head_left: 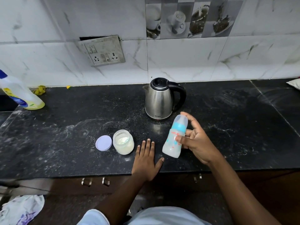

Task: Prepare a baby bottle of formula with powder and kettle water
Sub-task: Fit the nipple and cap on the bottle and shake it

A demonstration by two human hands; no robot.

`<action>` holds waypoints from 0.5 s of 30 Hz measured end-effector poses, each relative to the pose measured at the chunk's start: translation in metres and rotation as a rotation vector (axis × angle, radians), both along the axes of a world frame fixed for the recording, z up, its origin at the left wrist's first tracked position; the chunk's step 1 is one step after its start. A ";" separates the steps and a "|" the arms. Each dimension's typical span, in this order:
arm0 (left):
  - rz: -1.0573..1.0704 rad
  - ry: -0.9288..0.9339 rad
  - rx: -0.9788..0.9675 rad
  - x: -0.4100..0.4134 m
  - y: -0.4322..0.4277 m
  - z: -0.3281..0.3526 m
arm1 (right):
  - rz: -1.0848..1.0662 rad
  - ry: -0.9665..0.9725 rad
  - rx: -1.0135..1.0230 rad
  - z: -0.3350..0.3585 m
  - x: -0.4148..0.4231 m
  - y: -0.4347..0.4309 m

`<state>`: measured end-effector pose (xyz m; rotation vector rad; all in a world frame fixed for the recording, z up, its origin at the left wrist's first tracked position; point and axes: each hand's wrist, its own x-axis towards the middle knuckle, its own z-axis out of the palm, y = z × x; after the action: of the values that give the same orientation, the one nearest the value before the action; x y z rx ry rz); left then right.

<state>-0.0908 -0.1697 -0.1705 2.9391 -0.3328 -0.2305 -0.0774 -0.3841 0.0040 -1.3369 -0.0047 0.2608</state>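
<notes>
Baby bottle [175, 137] tilted in right hand [196, 143]; left hand [146, 161] flat on counter [65, 143]

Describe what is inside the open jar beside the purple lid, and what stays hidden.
The jar holds pale powder, seen through its open mouth and clear wall. A lighter shape on the powder may be a scoop; unclear. Anything buried under the powder is hidden.
</notes>
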 end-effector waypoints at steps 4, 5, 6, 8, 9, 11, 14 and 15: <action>0.007 0.004 -0.003 0.002 -0.001 0.001 | -0.147 0.005 0.054 -0.005 0.003 0.002; 0.003 0.006 0.003 0.001 0.000 0.000 | -0.108 0.004 0.026 -0.003 0.002 0.003; -0.002 0.007 0.008 0.001 0.000 0.000 | -0.039 0.005 -0.010 -0.002 0.001 0.005; -0.003 0.003 0.008 0.001 0.001 0.000 | 0.010 0.000 -0.016 -0.002 -0.001 0.007; 0.001 0.004 0.007 0.001 0.000 0.001 | -0.037 0.008 0.013 -0.003 -0.001 0.007; 0.005 0.003 0.006 0.001 -0.001 0.000 | -0.112 0.027 0.065 -0.004 0.002 0.005; -0.006 0.002 0.004 0.001 0.001 -0.001 | 0.039 0.014 -0.028 -0.001 -0.001 0.006; -0.006 0.000 0.006 0.001 0.001 -0.001 | 0.044 0.003 -0.041 -0.001 -0.002 0.005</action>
<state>-0.0894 -0.1689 -0.1719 2.9447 -0.3419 -0.2325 -0.0793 -0.3793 0.0026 -1.3783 -0.0265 0.3019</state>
